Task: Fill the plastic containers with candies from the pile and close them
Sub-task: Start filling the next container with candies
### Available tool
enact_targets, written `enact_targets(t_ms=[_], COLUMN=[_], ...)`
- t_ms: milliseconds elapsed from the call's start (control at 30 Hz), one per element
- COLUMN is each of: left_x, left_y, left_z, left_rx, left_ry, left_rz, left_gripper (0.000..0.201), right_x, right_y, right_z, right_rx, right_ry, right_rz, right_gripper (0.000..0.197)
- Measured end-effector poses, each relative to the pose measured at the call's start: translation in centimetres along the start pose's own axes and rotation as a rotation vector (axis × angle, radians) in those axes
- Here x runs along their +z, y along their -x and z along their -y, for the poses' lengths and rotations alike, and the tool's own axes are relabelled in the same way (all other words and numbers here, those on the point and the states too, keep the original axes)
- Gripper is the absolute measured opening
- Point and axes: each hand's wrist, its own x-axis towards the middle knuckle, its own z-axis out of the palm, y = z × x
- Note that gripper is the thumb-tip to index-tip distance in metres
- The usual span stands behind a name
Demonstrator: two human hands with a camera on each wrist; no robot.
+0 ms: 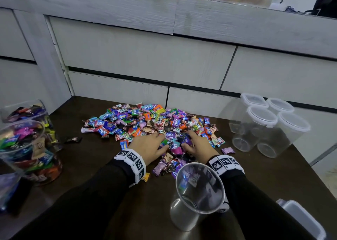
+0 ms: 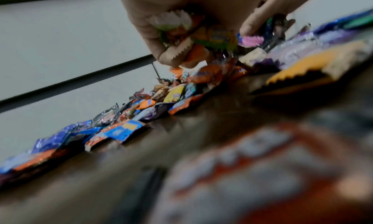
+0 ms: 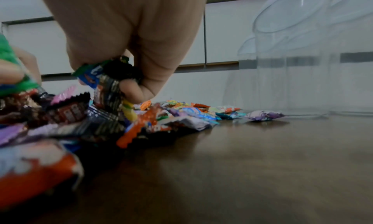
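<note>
Scooping from the near edge of the candy pile on the table, the left hand and right hand faced each other just beyond the open empty container in the head view. From the left wrist, curled fingers gripped several wrappers; from the right wrist, fingers likewise clutched candies. Gathering seemed underway, so next both handfuls would need lifting back and dropping into that container.
</note>
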Motion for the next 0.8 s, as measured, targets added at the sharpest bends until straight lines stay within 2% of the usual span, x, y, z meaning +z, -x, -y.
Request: enact_targets(t_ms=[100,200,400,533,600,700,800], left_x=[-0.9,-1.8,-5.8,-9.7,-11.7,-13.9,-14.9], left_y=[0.5,0.8,1.0,1.3,1.8,2.8,4.0], left_z=[-0.1,-0.4,-0.8,-2.3,-3.4,-5.7,-8.3], left_rx=[-0.111,-0.248,-0.31,-0.242,-0.181,-0.097,-0.018], left_ry=[0.126,0.276,0.59,0.788,0.851,0.935,1.011], left_rz=[-0.026,-0.066,-0.249,-0.43,-0.494,-0.534,-0.519], left_gripper=[0.042,0.044,0.037,0.038,0.038,0.037,0.034], right_x=[-0.6,-1.5,-4.5,-6.6,-7.4,-8.3,-8.9], right_y=[0.7,1.6,4.2,6.0,6.9,8.0,9.0], right_z=[-0.1,0.3,1.8,3.0,3.5,4.2,4.5], right_rx=[0.017,0.023,-0.008,-0.069,-0.115,-0.147,-0.18], right_ry=[-0.022,-0.069,-0.238,-0.316,-0.366,-0.476,-0.533], right_rz=[-0.02,-0.093,-0.27,-0.338,-0.375,-0.408,-0.421], right_gripper=[0.042,0.039,0.033,0.018,0.005,0.003,0.007])
